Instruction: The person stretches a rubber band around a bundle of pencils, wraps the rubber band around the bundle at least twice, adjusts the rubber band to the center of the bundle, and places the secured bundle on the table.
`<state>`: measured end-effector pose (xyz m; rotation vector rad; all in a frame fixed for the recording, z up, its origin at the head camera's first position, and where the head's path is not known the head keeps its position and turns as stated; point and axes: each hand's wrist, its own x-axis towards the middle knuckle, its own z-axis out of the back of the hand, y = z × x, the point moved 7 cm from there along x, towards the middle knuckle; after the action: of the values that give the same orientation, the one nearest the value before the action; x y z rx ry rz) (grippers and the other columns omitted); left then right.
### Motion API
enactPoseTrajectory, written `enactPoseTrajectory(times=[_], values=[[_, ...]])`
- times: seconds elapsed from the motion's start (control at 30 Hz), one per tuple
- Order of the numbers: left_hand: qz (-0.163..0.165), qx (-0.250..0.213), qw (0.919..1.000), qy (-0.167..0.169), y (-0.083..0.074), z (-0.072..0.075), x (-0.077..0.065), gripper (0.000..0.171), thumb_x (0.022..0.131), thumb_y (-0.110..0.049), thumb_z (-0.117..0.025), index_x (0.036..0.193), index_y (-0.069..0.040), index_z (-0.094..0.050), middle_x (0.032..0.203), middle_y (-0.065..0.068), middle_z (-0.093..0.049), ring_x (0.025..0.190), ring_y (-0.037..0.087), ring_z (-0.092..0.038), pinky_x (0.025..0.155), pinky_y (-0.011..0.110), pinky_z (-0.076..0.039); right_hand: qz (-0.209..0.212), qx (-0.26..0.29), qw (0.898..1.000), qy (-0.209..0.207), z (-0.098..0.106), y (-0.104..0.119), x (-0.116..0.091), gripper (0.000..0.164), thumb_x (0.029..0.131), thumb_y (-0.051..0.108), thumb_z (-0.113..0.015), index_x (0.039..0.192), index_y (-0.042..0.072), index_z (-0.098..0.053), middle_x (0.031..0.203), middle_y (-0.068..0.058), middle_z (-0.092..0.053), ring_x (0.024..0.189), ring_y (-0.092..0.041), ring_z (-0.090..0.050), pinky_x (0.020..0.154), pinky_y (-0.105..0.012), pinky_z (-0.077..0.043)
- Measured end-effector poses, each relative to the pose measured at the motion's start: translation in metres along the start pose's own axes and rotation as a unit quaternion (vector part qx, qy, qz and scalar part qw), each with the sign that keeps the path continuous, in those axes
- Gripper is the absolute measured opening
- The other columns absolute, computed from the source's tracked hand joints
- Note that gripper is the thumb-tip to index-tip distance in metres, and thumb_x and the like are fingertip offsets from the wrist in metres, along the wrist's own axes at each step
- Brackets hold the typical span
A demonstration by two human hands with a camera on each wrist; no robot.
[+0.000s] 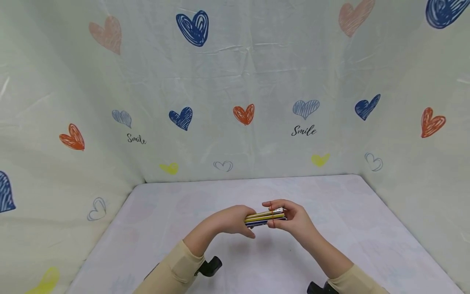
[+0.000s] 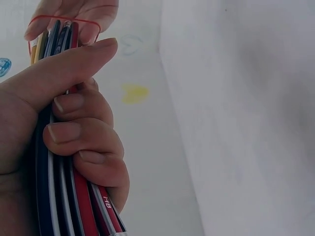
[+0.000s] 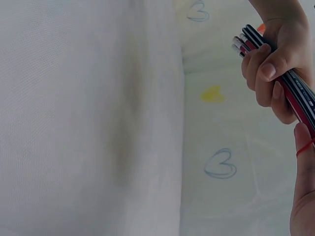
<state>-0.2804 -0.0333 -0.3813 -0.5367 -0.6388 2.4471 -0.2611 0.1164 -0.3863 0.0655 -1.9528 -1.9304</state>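
Observation:
A bundle of pencils point(image 1: 261, 217) is held above the table between both hands. My left hand point(image 1: 232, 220) grips it around the middle; in the left wrist view the fingers curl over the dark blue, red and yellow barrels point(image 2: 84, 206). At the bundle's other end, my right hand point(image 1: 295, 222) has thumb and fingers on either side of the pencils. Those fingers hold a thin red rubber band point(image 2: 74, 19), stretched wide around the pencil ends. From the right wrist, only the right thumb point(image 3: 306, 162) shows, with the band across it.
Under the hands lies a table with a pale cover point(image 1: 176, 208). A white curtain point(image 1: 216, 77) printed with hearts and "Smile" surrounds it at the back and sides. Dark wrist cameras point(image 1: 210, 266) sit at both sleeves.

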Motion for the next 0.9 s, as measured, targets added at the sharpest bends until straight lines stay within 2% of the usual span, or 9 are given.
enactPoseTrajectory(times=[0.27, 0.5, 0.7, 0.9], values=[[-0.010, 0.009, 0.9999, -0.003, 0.000, 0.000, 0.002, 0.028, 0.076, -0.019, -0.084, 0.097, -0.011, -0.068, 0.077, -0.007, -0.060, 0.071, 0.009, -0.055, 0.069, 0.025, -0.046, -0.027, 0.020, 0.999, -0.007, -0.007, -0.007, 0.004, 0.034, 0.078, 0.001, -0.080, 0.105, -0.006, -0.061, 0.117, -0.016, -0.066, 0.096, -0.027, -0.067, 0.076, -0.042, -0.055], [-0.003, -0.002, 1.0000, 0.002, 0.002, -0.002, 0.000, 0.026, 0.076, -0.015, -0.085, 0.095, -0.012, -0.067, 0.077, -0.006, -0.059, 0.069, 0.010, -0.055, 0.065, 0.026, -0.047, -0.047, 0.052, 0.997, -0.011, -0.006, -0.014, 0.006, 0.027, 0.077, -0.010, -0.075, 0.102, -0.011, -0.064, 0.105, -0.016, -0.070, 0.087, -0.025, -0.070, 0.074, -0.043, -0.056], [-0.004, -0.026, 0.9996, 0.004, 0.002, -0.003, 0.001, 0.024, 0.078, -0.014, -0.082, 0.097, -0.012, -0.068, 0.078, -0.006, -0.060, 0.071, 0.011, -0.056, 0.067, 0.026, -0.047, -0.043, 0.029, 0.999, -0.007, -0.004, -0.012, 0.005, 0.028, 0.080, -0.003, -0.076, 0.104, -0.009, -0.062, 0.109, -0.017, -0.068, 0.091, -0.026, -0.068, 0.077, -0.042, -0.055], [-0.017, 0.006, 0.9997, -0.014, -0.002, 0.003, -0.003, 0.021, 0.078, -0.015, -0.082, 0.095, -0.013, -0.069, 0.076, -0.009, -0.060, 0.070, 0.009, -0.056, 0.067, 0.025, -0.047, -0.059, 0.011, 0.998, 0.014, -0.003, -0.015, 0.001, 0.035, 0.082, 0.003, -0.077, 0.110, -0.005, -0.056, 0.108, -0.021, -0.065, 0.089, -0.030, -0.068, 0.075, -0.042, -0.056]])
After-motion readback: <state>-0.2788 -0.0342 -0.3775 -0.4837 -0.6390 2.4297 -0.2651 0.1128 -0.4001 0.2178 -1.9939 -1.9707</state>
